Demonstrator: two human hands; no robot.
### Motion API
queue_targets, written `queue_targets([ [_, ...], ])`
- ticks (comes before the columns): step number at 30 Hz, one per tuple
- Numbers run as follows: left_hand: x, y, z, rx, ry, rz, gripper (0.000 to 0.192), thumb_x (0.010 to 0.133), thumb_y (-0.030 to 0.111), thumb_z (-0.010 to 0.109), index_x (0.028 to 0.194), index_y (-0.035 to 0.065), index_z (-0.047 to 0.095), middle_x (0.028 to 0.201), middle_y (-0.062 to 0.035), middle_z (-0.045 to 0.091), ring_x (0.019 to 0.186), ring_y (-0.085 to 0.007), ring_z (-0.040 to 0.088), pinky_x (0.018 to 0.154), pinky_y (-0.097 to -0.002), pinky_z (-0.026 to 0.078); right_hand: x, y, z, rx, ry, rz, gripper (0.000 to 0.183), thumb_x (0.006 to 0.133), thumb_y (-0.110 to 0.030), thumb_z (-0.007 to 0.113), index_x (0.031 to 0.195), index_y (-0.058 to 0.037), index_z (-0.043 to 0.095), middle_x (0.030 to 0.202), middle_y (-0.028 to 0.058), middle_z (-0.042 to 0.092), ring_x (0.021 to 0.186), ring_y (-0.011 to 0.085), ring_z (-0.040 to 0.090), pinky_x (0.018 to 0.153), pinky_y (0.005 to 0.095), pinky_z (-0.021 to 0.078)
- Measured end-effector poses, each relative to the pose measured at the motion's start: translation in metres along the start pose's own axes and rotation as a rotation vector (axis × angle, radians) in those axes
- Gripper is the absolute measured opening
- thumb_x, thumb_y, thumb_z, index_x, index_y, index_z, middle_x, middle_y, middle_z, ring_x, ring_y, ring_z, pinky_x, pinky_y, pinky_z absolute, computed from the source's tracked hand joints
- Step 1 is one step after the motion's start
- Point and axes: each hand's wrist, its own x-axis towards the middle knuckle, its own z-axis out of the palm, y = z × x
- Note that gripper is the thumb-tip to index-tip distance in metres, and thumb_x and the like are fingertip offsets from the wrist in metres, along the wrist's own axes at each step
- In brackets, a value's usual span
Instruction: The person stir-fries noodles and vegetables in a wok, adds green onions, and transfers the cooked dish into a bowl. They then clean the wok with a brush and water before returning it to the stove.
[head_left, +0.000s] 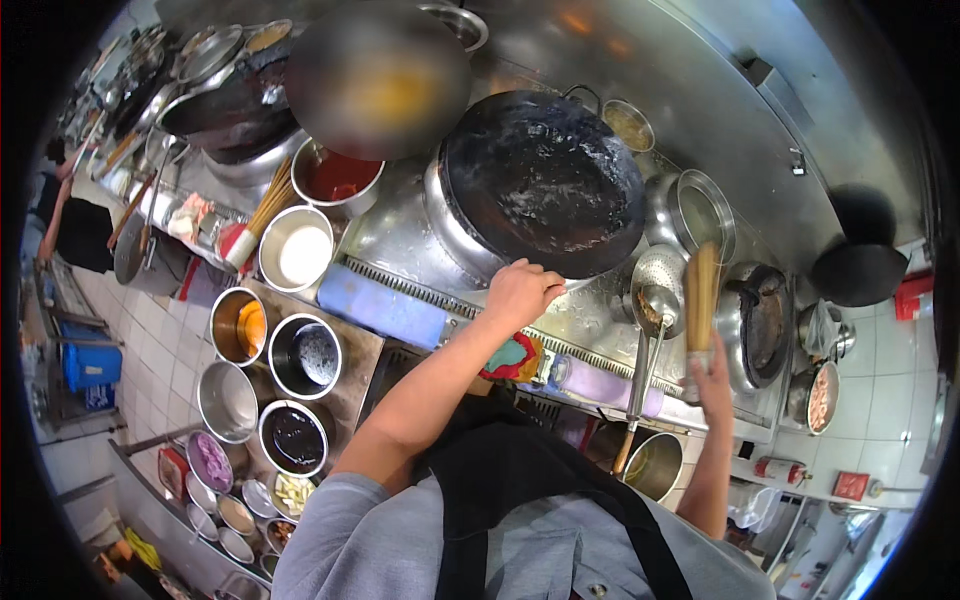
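A large dark wok (547, 180) with a wet inner surface sits on a metal burner ring in front of me. My left hand (523, 291) is closed at the wok's near rim; the part inside its curled fingers is hidden. Off to the right, my right hand (711, 379) grips the bound end of a bamboo wok brush (702, 292), bristles pointing away from me. Just left of that brush, a perforated strainer (654, 274) lies with a metal ladle (661, 301) in it, handles towards me.
On the left stand steel pots of red sauce (337, 176), white contents (304, 256) and dark liquid (294, 439). A second bamboo brush (271, 206) leans beside them. Folded cloths (382, 301) line the stove's front edge. A smaller wok (761, 326) is at right. A person's arm shows far left.
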Motion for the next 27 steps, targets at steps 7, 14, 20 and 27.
queue_targets([
  [7,0.008,0.003,0.001,-0.001,-0.052,0.006,0.017,0.083,0.034,0.065,0.086,0.0193,0.073,0.074,-0.0013,0.063,0.082,-0.0229,0.061,0.072,-0.0371,0.049,0.006,-0.135,-0.007,-0.702,-0.071,-0.413,0.074,0.075,0.002,0.064,0.143,-0.0091,0.039,0.135,0.017,0.052,0.124,0.0247,0.05,0.104,0.0338,0.0365],
  [14,0.0,-0.002,-0.004,0.037,-0.076,-0.056,0.017,0.083,0.033,0.065,0.087,0.019,0.073,0.076,-0.0012,0.064,0.083,-0.0227,0.061,0.073,-0.0374,0.049,0.059,-0.254,0.089,-1.192,-0.335,-0.53,0.049,0.074,-0.014,0.069,0.121,-0.008,0.062,0.113,0.0174,0.063,0.108,0.0344,0.059,0.095,0.0383,0.0445],
  [20,0.012,0.0,0.006,-0.039,-0.091,0.019,0.019,0.082,0.033,0.065,0.09,0.0171,0.074,0.077,-0.0025,0.064,0.086,-0.0226,0.06,0.077,-0.0377,0.049,0.237,-0.208,0.194,-0.931,-0.289,-0.309,0.028,0.077,-0.025,0.062,0.099,-0.009,0.07,0.065,0.0152,0.065,0.049,0.0274,0.062,0.053,0.0375,0.0523],
  [27,-0.012,-0.009,-0.006,0.051,-0.075,-0.07,0.019,0.082,0.031,0.066,0.087,0.0148,0.074,0.078,-0.0031,0.064,0.086,-0.0246,0.059,0.076,-0.0384,0.048,0.146,-0.152,0.219,-1.035,-0.194,-0.502,0.037,0.083,-0.035,0.059,0.112,-0.0127,0.068,0.104,0.0198,0.067,0.099,0.0376,0.063,0.088,0.0456,0.0494],
])
